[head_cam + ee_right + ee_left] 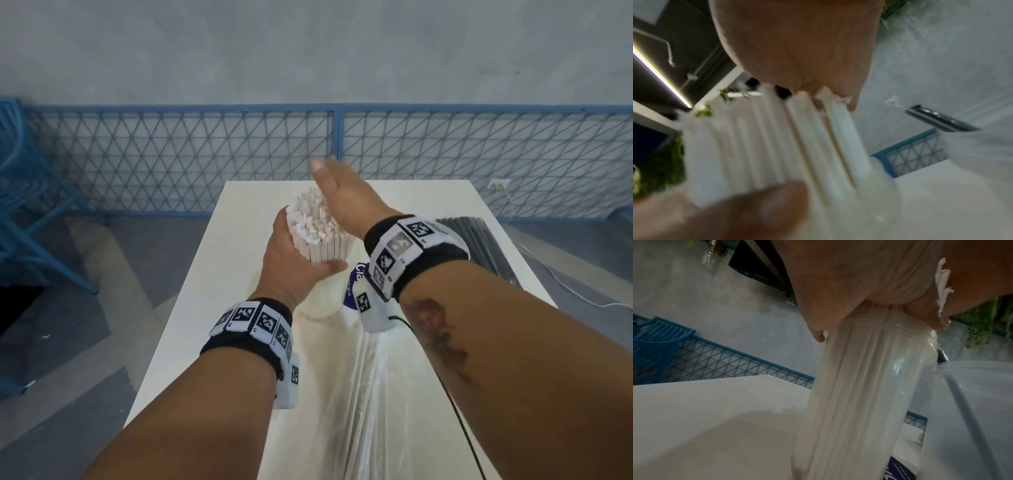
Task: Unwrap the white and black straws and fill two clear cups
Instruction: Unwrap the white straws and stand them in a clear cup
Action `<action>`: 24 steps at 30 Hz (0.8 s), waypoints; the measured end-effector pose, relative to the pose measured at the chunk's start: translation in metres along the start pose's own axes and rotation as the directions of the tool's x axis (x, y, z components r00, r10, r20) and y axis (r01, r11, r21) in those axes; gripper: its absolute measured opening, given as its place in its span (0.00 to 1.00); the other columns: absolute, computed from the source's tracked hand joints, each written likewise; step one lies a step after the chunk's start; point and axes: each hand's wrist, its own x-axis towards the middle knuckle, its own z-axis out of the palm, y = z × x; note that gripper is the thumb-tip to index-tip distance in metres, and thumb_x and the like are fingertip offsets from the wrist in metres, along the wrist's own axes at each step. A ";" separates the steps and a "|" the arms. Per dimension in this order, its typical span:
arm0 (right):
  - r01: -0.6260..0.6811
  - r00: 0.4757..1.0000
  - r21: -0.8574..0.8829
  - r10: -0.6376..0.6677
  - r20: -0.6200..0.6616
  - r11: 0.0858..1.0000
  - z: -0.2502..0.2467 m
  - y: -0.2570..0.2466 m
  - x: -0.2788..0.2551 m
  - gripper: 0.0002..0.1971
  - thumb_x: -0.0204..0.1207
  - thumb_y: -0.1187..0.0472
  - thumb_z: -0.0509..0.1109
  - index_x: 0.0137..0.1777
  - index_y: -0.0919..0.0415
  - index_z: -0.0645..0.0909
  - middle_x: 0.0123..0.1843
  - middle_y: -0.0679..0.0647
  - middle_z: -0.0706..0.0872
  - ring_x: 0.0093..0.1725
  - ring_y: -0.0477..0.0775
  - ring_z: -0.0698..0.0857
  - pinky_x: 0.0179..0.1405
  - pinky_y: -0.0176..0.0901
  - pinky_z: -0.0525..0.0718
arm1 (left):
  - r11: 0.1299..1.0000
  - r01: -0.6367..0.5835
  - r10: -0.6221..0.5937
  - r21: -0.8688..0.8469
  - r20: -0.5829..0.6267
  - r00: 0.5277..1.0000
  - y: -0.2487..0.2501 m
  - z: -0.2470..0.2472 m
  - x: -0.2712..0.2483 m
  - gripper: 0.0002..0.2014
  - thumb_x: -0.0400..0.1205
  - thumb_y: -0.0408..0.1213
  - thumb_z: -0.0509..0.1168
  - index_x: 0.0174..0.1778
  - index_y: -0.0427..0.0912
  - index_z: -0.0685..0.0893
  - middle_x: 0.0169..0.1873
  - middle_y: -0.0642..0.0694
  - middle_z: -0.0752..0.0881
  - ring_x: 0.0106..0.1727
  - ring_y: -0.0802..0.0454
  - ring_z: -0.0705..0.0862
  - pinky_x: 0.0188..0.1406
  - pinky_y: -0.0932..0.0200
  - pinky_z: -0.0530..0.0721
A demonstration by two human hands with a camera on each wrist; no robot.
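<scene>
Head view: both hands on a bundle of white straws standing in a clear cup on the desk.

Largest is the white desk point(178, 342), with crinkled clear wrap point(370, 394) spread across its near right part and a pack of black straws point(486, 246) lying at its right edge. The cup point(869, 402) stands upright mid-desk, packed with white straws point(315, 233) whose tops rise above its rim. The left hand point(291, 260) has its grip curled round the straws just above the rim, thumb across the near side. The right hand point(342, 192) lies flat on the straw tops, grip wide, fingers straight.
</scene>
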 end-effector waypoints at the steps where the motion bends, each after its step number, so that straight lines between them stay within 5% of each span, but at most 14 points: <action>1: -0.070 0.994 -0.036 0.073 0.083 0.997 0.005 0.005 0.003 0.32 0.88 0.42 0.41 0.81 0.64 0.64 0.83 0.60 0.67 0.82 0.58 0.65 0.77 0.49 0.61 | 1.000 -0.012 0.012 0.006 -0.002 1.000 0.003 0.000 -0.002 0.62 0.50 0.53 0.88 0.80 0.52 0.64 0.72 0.56 0.80 0.74 0.55 0.79 0.76 0.46 0.80; 5: -0.129 0.944 -0.041 0.136 0.301 0.991 0.015 0.008 0.011 0.36 0.85 0.34 0.39 0.86 0.55 0.57 0.86 0.56 0.62 0.84 0.57 0.62 0.83 0.56 0.57 | 0.999 -0.033 0.033 0.018 0.008 0.999 0.003 -0.001 0.000 0.55 0.53 0.42 0.90 0.74 0.54 0.66 0.65 0.60 0.80 0.69 0.58 0.80 0.73 0.48 0.82; 9: 0.130 0.989 -0.158 -0.117 0.088 0.979 0.005 0.003 0.014 0.30 0.87 0.40 0.42 0.86 0.52 0.55 0.88 0.52 0.52 0.87 0.55 0.47 0.85 0.60 0.47 | 0.999 -0.029 0.029 0.029 0.014 0.999 0.001 -0.004 0.000 0.52 0.52 0.50 0.89 0.69 0.61 0.66 0.67 0.56 0.81 0.70 0.53 0.81 0.73 0.46 0.82; 15: 0.145 0.946 -0.316 -0.038 0.322 0.938 0.018 0.008 0.016 0.31 0.86 0.37 0.47 0.86 0.45 0.52 0.87 0.48 0.59 0.87 0.50 0.50 0.83 0.54 0.52 | 0.989 -0.004 0.004 0.151 -0.003 1.000 0.003 0.000 0.003 0.51 0.56 0.48 0.89 0.73 0.55 0.68 0.67 0.59 0.79 0.70 0.55 0.79 0.73 0.48 0.80; 17: 0.155 0.968 -0.221 -0.103 0.229 0.963 0.006 0.002 0.004 0.30 0.87 0.39 0.47 0.86 0.47 0.54 0.87 0.48 0.59 0.86 0.51 0.54 0.84 0.53 0.52 | 0.989 0.025 -0.019 0.147 -0.040 0.999 0.003 0.000 0.002 0.62 0.52 0.57 0.88 0.81 0.52 0.64 0.75 0.53 0.76 0.78 0.51 0.75 0.78 0.43 0.77; 19: 0.151 0.988 -0.108 -0.153 -0.005 0.983 -0.012 -0.001 -0.016 0.27 0.87 0.42 0.50 0.83 0.50 0.63 0.83 0.49 0.68 0.81 0.50 0.66 0.79 0.47 0.60 | 0.987 0.090 -0.077 0.131 -0.102 0.992 0.004 -0.001 -0.010 0.68 0.56 0.57 0.88 0.87 0.49 0.54 0.84 0.46 0.65 0.86 0.47 0.63 0.85 0.43 0.66; 22: 0.115 0.930 -0.025 -0.116 -0.349 0.993 -0.029 0.010 -0.059 0.16 0.85 0.50 0.58 0.58 0.57 0.84 0.57 0.53 0.88 0.53 0.50 0.83 0.54 0.42 0.77 | 0.959 0.284 -0.276 0.011 -0.203 0.940 -0.007 -0.003 -0.041 0.64 0.63 0.56 0.86 0.87 0.42 0.52 0.82 0.44 0.64 0.84 0.45 0.65 0.84 0.43 0.67; 24: -0.024 0.953 0.030 0.032 -0.300 0.999 -0.029 0.027 -0.089 0.17 0.81 0.53 0.59 0.45 0.65 0.84 0.41 0.60 0.88 0.42 0.61 0.85 0.45 0.53 0.83 | 0.886 0.465 -0.460 -0.009 -0.159 0.874 -0.022 0.000 -0.060 0.59 0.65 0.57 0.84 0.84 0.38 0.59 0.78 0.42 0.69 0.78 0.42 0.73 0.79 0.44 0.74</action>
